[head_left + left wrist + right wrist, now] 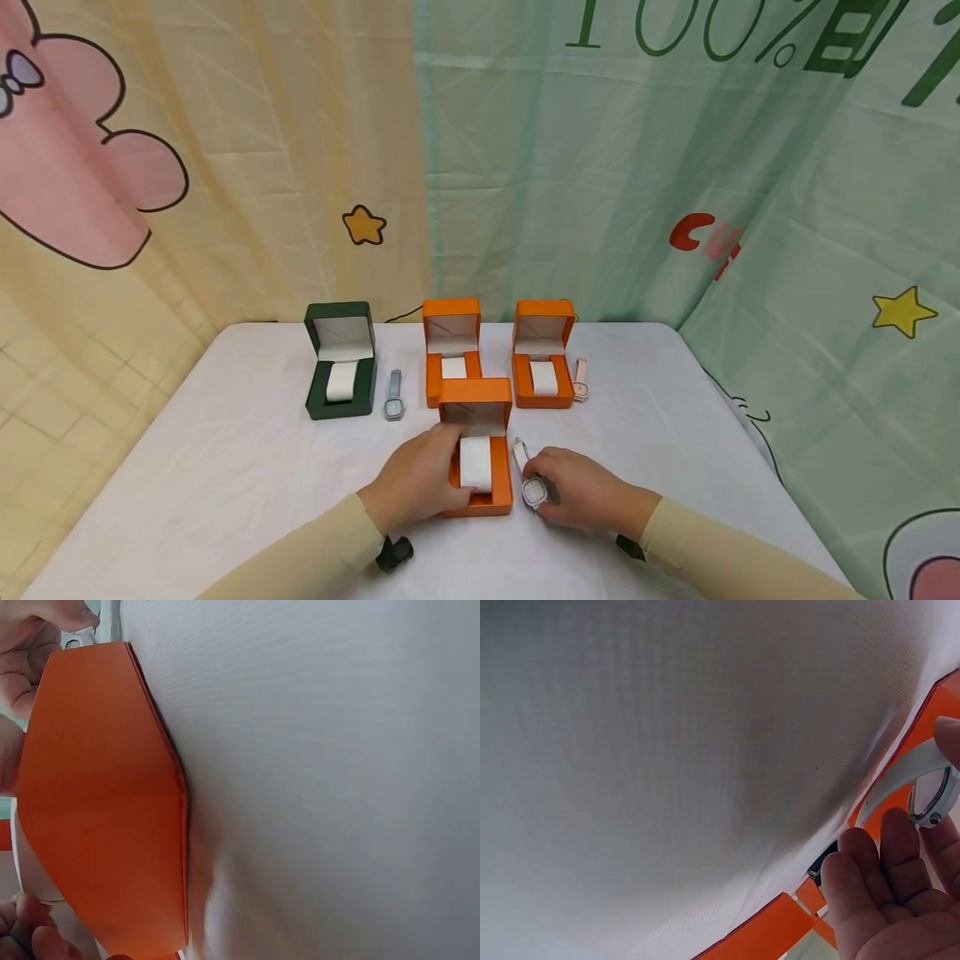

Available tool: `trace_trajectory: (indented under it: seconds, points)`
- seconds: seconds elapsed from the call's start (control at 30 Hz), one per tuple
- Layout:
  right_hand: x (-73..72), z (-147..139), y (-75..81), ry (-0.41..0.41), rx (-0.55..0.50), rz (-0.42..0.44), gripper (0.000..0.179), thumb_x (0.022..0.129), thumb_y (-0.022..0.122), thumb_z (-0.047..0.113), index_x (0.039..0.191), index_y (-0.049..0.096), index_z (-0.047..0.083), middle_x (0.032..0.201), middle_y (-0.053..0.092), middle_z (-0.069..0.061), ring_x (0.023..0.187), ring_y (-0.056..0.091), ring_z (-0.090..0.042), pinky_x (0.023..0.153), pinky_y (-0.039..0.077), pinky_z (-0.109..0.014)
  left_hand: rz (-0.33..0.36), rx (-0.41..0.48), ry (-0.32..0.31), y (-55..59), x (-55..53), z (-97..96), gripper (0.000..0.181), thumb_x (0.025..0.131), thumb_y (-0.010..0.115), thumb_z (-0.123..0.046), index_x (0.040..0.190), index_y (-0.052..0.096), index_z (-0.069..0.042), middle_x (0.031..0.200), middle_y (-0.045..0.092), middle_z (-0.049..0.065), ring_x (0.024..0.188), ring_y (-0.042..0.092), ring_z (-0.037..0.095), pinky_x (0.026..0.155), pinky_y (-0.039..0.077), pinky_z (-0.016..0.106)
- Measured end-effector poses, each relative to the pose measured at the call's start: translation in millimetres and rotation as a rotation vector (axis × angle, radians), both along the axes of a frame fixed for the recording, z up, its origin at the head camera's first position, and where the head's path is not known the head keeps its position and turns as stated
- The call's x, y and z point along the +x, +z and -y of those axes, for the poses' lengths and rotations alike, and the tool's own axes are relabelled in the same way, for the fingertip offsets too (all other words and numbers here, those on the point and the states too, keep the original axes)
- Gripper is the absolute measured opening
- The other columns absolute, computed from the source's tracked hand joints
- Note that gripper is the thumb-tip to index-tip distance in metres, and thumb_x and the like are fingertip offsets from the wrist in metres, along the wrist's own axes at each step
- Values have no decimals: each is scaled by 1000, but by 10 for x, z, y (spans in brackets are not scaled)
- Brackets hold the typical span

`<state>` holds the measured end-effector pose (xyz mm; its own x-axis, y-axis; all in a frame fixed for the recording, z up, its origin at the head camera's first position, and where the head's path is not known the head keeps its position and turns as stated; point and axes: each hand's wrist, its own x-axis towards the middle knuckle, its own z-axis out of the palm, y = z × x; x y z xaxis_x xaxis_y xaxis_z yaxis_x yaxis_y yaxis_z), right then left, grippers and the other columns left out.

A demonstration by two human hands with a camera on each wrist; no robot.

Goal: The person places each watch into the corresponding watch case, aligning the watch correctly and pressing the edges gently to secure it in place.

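In the head view, an open orange watch box [501,467] stands near the middle of the table, a white watch cushion [476,464] inside it. My left hand [420,477] reaches over the box's left side and pinches the cushion, thumb at the near end and fingers at the far end. Just right of the box, my right hand [581,487] holds a white wristwatch [534,492] by thumb and fingers, dial facing up. The right wrist view shows the watch's curved strap [907,771] between thumb and fingertips. The box's side hides part of the left hand in the left wrist view.
Behind stand a green watch box [318,392] and two orange boxes [452,321] [543,321], lids raised, with white cushions inside. A light blue watch [393,396] lies beside the green box, a pink watch [581,382] beside the right orange one. White cloth [285,483] covers the table.
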<state>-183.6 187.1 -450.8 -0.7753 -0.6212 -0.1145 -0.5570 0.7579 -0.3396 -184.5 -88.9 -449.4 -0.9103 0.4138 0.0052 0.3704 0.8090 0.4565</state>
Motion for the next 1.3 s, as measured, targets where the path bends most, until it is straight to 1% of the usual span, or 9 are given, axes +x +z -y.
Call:
trace_trajectory:
  seconds: [0.2,0.37,0.5,0.67,0.83,1.0,1.1,1.2,1.3]
  points:
    - [3,-6,31,-10,-23,-10,34,88,84,23,117,69,15,113,67,7,101,60,-4,98,58,-34,-45,48,1,-3,33,33,76,81,86,-42,140,55,-5,127,63,5,105,59,15,101,58,41]
    - [29,-11,134,-30,-75,-18,34,88,84,19,117,68,14,115,67,5,106,63,-9,101,58,-37,-105,82,6,20,83,60,73,80,87,-44,136,56,-10,121,58,0,101,55,11,96,59,36]
    - [42,-13,203,-56,-103,-29,35,87,84,17,118,67,15,115,66,6,109,63,-12,102,59,-38,-148,110,1,53,128,85,71,79,89,-44,134,56,-12,126,56,0,104,55,11,98,59,35]
    - [46,-17,280,-81,-128,-39,37,87,85,17,120,66,17,115,66,8,109,62,-11,102,59,-39,-109,156,1,138,162,97,71,80,89,-38,136,54,-12,132,59,2,109,60,17,103,59,39]
    - [71,-19,393,-76,-174,-76,38,87,85,16,119,65,16,114,65,8,106,61,-11,100,60,-38,-58,210,2,247,200,106,71,83,89,-31,138,50,-10,130,61,3,106,64,20,98,61,38]
    - [95,-14,503,-72,-235,-118,38,87,85,15,118,64,16,115,66,7,107,63,-12,99,61,-38,-79,298,8,364,212,138,72,83,89,-23,140,48,-10,130,59,0,110,64,17,96,61,32]
    - [106,-1,565,-67,-258,-153,38,87,86,15,117,63,17,115,66,6,108,64,-12,99,61,-38,-103,313,11,436,202,152,73,83,89,-20,142,48,-9,129,58,-1,108,65,15,94,61,29]
    - [115,20,631,-57,-278,-189,39,86,87,16,118,63,16,115,65,6,106,63,-11,97,61,-37,-122,330,-4,495,189,155,72,84,88,-17,143,47,-8,126,58,0,104,65,14,91,62,28]
    - [122,40,696,-36,-305,-225,40,86,88,16,118,63,16,115,65,6,104,62,-10,96,62,-36,-136,364,-38,538,173,151,71,85,87,-13,143,46,-6,123,58,3,101,66,17,89,62,28]
